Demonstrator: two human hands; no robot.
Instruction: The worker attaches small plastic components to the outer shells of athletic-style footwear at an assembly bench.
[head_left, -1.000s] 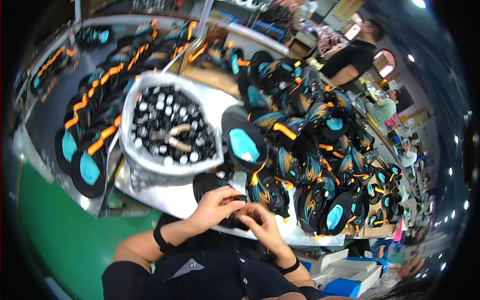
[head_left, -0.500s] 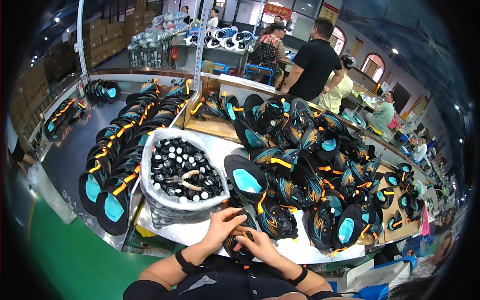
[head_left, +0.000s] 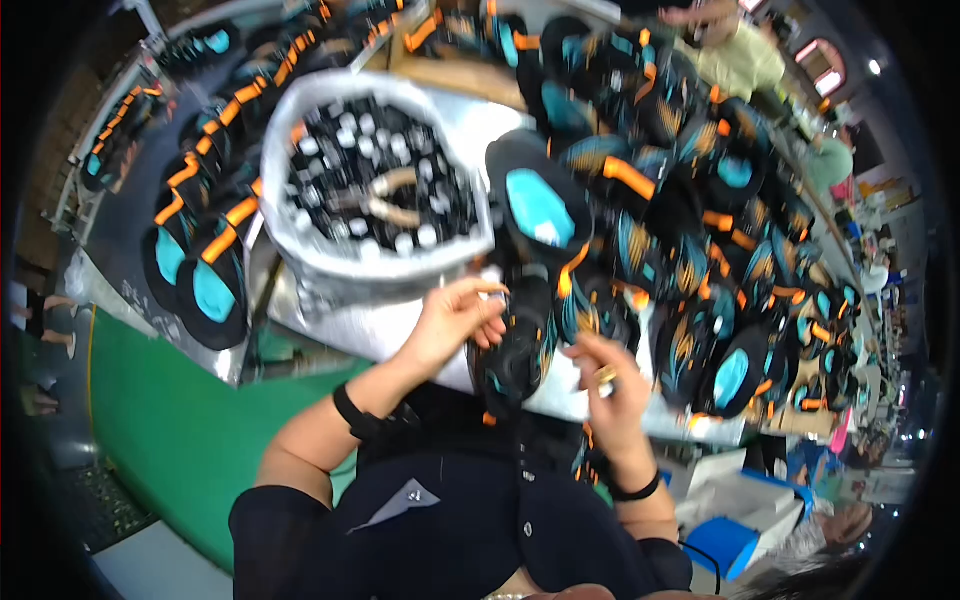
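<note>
A black shoe upper [head_left: 515,350] with turquoise marks lies at the table's front edge, between my hands. My left hand [head_left: 460,325] is on its left side, thumb and forefinger pinched at its top edge; what they hold is too small to make out. My right hand [head_left: 612,395], with a ring on one finger, is raised to the right of this upper, fingers curled together and blurred. Anything pinched in it is not clear. Just beyond, another black upper [head_left: 538,203] shows its turquoise insole.
A clear plastic bag [head_left: 290,245] of small black and white parts stands to the left, with tan-handled pliers [head_left: 395,200] on top. Uppers with orange tabs [head_left: 690,270] pile up to the right; rows of them [head_left: 215,290] line the left. Another person [head_left: 740,65] stands beyond the table.
The view has tilted down toward my body. My hands, close together over the upper before, are now apart, the right one having moved off to the right.
</note>
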